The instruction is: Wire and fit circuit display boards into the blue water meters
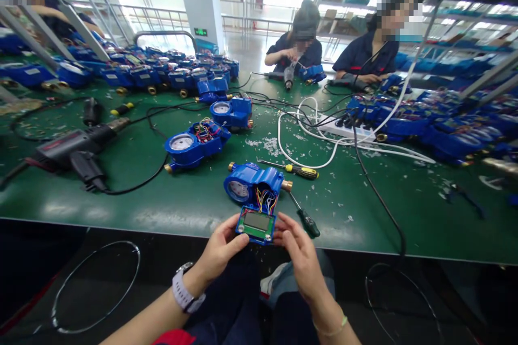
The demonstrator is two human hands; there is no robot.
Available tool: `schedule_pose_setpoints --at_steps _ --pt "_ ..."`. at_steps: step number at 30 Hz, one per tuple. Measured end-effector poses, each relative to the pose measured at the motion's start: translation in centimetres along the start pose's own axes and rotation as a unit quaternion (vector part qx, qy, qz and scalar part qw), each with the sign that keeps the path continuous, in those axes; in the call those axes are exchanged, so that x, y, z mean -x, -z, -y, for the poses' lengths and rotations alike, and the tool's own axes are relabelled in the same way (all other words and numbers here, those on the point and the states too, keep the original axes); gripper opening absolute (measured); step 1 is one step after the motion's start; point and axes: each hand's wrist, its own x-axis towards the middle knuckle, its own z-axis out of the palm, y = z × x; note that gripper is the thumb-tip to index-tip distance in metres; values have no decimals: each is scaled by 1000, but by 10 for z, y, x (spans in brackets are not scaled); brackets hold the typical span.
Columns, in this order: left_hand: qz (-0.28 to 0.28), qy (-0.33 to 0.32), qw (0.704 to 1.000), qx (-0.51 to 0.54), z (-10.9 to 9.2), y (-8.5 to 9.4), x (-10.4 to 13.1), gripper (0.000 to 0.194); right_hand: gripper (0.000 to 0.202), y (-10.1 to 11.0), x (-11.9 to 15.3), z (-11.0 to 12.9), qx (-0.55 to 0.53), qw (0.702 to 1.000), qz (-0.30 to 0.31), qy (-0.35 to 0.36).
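Note:
My left hand (pixel 225 245) grips the left side of a green circuit board with a grey LCD screen (pixel 256 220), set in a blue frame, with the thumb on its lower corner. At the board's right edge is my right hand (pixel 298 248), its fingers curled against the side. Coloured wires (pixel 265 199) run from the board into the open housing of a blue water meter (pixel 238 186) lying at the table's front edge. A green-handled screwdriver (pixel 309 223) lies just right of the meter, and a yellow-and-black screwdriver (pixel 301 171) behind it.
Two more blue meters (pixel 194 143) (pixel 231 112) lie farther back on the green table (pixel 162 210). A heat gun (pixel 76 151) with its cable is at left. A white power strip (pixel 346 128) and many cables lie right. Co-workers (pixel 364 56) sit opposite; meters are massed on both sides.

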Motion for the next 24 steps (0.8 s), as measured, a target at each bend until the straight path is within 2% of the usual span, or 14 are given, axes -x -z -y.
schedule_pose_setpoints --at_steps 3,6,9,12,13,14,16,18,21,24 --pt "24 -2 997 -73 -6 -6 -2 51 47 -16 7 4 -96 994 48 -36" --pt "31 -34 975 -216 -15 3 -6 47 42 -15 2 12 -137 987 63 -52" --pt "-2 -126 922 -366 -29 23 -20 43 38 -6 -4 22 -141 987 65 -43" --pt "-72 -247 843 -472 -44 44 -48 44 35 2 -7 29 -117 990 69 -30" --pt "-70 -266 821 -501 -50 50 -60 49 37 4 -8 30 -104 992 72 -27" --pt "-43 -270 807 -523 -55 53 -72 56 40 6 -8 31 -87 993 74 -23" --pt "48 -240 802 -545 -65 58 -96 63 42 9 -10 34 -46 996 72 -9" --pt "115 -210 799 -551 -73 58 -118 62 34 12 -13 37 0 998 65 12" --pt "140 -202 793 -557 -79 52 -143 56 23 18 -20 47 55 996 48 44" --pt "130 -219 788 -560 -80 40 -163 53 20 24 -29 60 81 994 20 70"
